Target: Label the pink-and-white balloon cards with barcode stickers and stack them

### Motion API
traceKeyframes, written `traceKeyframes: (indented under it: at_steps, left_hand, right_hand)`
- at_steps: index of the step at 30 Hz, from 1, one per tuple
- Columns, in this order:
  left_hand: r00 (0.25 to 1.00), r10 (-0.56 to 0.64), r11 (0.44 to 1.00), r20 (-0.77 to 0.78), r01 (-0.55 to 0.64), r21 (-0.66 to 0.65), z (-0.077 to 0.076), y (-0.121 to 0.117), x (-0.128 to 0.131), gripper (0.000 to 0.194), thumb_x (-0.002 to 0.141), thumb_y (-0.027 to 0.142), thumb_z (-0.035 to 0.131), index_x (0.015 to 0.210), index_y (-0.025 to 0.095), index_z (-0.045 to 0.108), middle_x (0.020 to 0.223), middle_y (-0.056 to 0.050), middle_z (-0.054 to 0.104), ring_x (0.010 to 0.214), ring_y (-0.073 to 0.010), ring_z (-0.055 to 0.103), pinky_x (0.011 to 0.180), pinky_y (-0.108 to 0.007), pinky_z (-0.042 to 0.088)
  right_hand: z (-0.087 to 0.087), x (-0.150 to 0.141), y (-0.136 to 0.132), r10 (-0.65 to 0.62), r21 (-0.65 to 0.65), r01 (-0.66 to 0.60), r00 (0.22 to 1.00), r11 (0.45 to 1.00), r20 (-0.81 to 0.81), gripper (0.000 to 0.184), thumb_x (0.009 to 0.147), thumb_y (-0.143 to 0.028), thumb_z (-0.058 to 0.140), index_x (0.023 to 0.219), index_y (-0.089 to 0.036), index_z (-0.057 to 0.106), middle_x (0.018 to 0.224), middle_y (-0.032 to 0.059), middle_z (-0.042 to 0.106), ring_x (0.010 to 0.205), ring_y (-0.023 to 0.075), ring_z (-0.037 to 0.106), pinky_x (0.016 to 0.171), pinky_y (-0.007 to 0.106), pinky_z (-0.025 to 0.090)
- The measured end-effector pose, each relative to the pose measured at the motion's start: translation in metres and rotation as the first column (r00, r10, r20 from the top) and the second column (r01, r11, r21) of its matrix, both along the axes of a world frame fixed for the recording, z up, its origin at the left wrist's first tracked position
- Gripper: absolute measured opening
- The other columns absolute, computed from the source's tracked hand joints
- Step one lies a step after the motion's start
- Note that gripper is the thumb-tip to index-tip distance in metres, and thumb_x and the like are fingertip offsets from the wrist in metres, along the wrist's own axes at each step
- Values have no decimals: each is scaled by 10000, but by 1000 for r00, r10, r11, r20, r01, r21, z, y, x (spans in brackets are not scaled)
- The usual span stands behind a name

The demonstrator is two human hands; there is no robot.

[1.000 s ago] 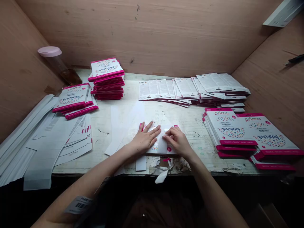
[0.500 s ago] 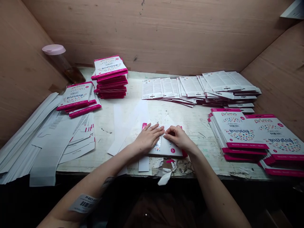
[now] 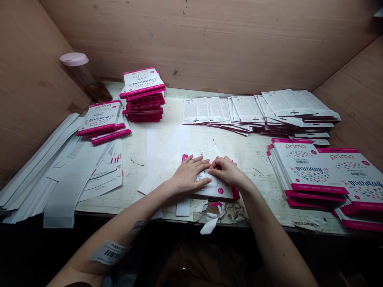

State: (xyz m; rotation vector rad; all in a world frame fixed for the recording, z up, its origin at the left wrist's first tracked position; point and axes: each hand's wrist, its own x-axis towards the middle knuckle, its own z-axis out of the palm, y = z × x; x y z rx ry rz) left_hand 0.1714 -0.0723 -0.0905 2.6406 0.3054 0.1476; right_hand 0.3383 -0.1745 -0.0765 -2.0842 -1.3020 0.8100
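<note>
A white balloon packet (image 3: 226, 191) with pink borders lies on the worktable in front of me, turned sideways. My left hand (image 3: 191, 173) rests flat on its left part, fingers stretched out and the thumb apart. On the packet's right part, my right hand (image 3: 226, 169) has its thumb and forefinger pinched together close to the left fingertips. Whatever they pinch is too small to make out. Both hands partly hide the packet's print. Barcode stickers (image 3: 110, 252) cling to my left forearm.
Stacked packets (image 3: 143, 105) and a smaller pile (image 3: 101, 119) stand at left, beside a pink-lidded bottle (image 3: 86, 75). White paper strips (image 3: 64, 179) lie in front. Back-up packets (image 3: 239, 109) spread along the rear; front-up packets (image 3: 311, 167) fill the right. Wooden walls (image 3: 191, 44) enclose the table.
My left thumb has spread out away from the fingers, toward me. My right hand stays pinched at nearly the same place on the packet. The whole view has shifted slightly.
</note>
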Motion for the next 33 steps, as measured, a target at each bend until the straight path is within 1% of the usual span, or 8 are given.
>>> traceKeyframes:
  at_steps: [8, 12, 14, 17, 24, 26, 30, 33]
  left_hand:
    - [1000, 28, 998, 11, -28, 55, -3, -2, 6, 814, 834, 580, 600, 1480, 165, 330, 1412, -139, 526, 1356, -293, 410, 1167, -487, 196]
    - [999, 50, 996, -19, -48, 73, -4, -4, 8, 768, 842, 536, 606, 1462, 152, 364, 1405, -147, 526, 1343, -299, 418, 1158, -476, 207]
    - [998, 63, 995, -29, -60, 83, -3, -5, 7, 749, 859, 518, 596, 1467, 153, 355, 1431, -139, 500, 1362, -289, 391, 1166, -456, 185]
    - [997, 57, 995, -54, -52, 89, -1, -4, 6, 853, 839, 567, 608, 1504, 154, 269, 1458, -150, 468, 1379, -281, 366, 1164, -440, 190]
    - [999, 41, 997, -31, -39, 71, -2, -1, 7, 895, 797, 606, 624, 1501, 185, 267, 1416, -140, 513, 1358, -289, 397, 1149, -460, 209]
    - [998, 45, 998, -31, -44, 51, -3, 0, 7, 903, 787, 605, 633, 1499, 182, 274, 1418, -142, 511, 1360, -293, 396, 1152, -469, 209]
    - [997, 69, 997, -23, -68, 43, -3, -1, 6, 852, 791, 532, 644, 1488, 179, 305, 1438, -147, 491, 1357, -292, 402, 1151, -483, 222]
    - [997, 76, 996, -12, -75, 44, -2, -2, 6, 776, 791, 373, 637, 1476, 179, 329, 1427, -133, 507, 1347, -276, 418, 1157, -474, 223]
  right_hand:
    - [-5, -11, -1, -20, -37, 29, 976, 999, 218, 95, 809, -251, 589, 727, -204, 583, 878, 32, 621, 950, 245, 472, 798, 394, 293]
    - [23, -49, -12, -125, 245, 34, 922, 969, 366, 103, 829, -240, 604, 919, -190, 596, 972, 78, 576, 946, 259, 469, 827, 433, 340]
    - [39, -81, -16, 105, 445, -268, 928, 855, 357, 190, 872, -285, 596, 1043, -203, 605, 1036, 85, 565, 1005, 256, 469, 886, 437, 364]
    - [44, -134, -23, 438, 581, -578, 815, 574, 378, 205, 894, -316, 606, 1082, -236, 622, 1071, 62, 599, 1011, 225, 483, 900, 404, 377]
    - [4, -184, -82, 261, 752, -562, 827, 343, 499, 114, 870, -145, 571, 856, -233, 642, 869, -10, 677, 856, 164, 536, 790, 362, 413]
    - [5, -167, -96, 338, 773, -497, 861, 395, 381, 118, 891, -188, 540, 834, -264, 610, 818, -34, 674, 782, 155, 555, 731, 340, 455]
    - [13, -92, -80, 212, 500, -79, 953, 863, -216, 100, 916, -303, 496, 873, -258, 574, 840, 6, 649, 796, 180, 598, 709, 349, 488]
    - [6, -35, -48, -64, 372, 155, 967, 915, -245, 183, 841, -399, 585, 834, -217, 575, 837, 33, 624, 811, 197, 569, 725, 351, 464]
